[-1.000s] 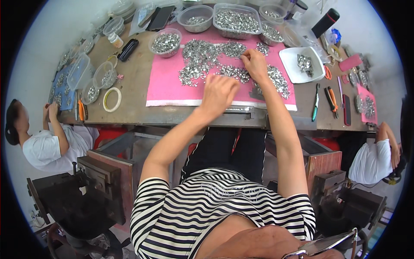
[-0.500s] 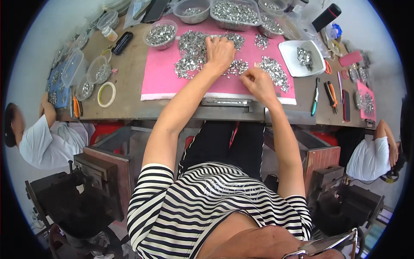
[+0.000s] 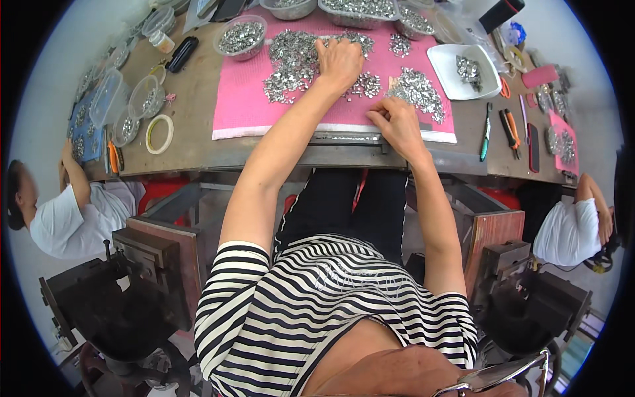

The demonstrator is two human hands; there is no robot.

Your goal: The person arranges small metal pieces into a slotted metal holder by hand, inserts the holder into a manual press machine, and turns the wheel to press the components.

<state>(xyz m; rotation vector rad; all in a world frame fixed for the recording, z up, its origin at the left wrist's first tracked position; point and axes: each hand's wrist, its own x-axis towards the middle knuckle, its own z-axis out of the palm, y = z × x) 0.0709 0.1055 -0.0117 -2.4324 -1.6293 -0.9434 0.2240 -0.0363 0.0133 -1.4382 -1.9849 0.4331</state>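
Note:
My left hand point(image 3: 340, 64) rests palm down on a large pile of small shiny silver metal pieces point(image 3: 291, 56), its fingers bent and a little apart; the fingertips are partly hidden. Lower and to the right, my right hand point(image 3: 398, 124) is held above the front of the pink mat point(image 3: 241, 109), thumb and forefinger drawn together. Whatever lies between those fingers is too small to make out. Just beyond this hand is a second pile of silver pieces point(image 3: 421, 92). A few loose pieces point(image 3: 366, 86) lie between my two hands.
A clear round bowl point(image 3: 241, 37) and a clear rectangular tub point(image 3: 359, 13) hold similar pieces. Right of the mat are a white tray point(image 3: 446, 76), a green toothbrush point(image 3: 486, 135) and orange-handled pliers point(image 3: 510, 132). A tape roll point(image 3: 159, 134) lies left. People sit at both sides.
The view has shifted, so the table sits higher in the picture. My left hand stays on the large pile; my right hand remains near the mat's front, its fingers still drawn together.

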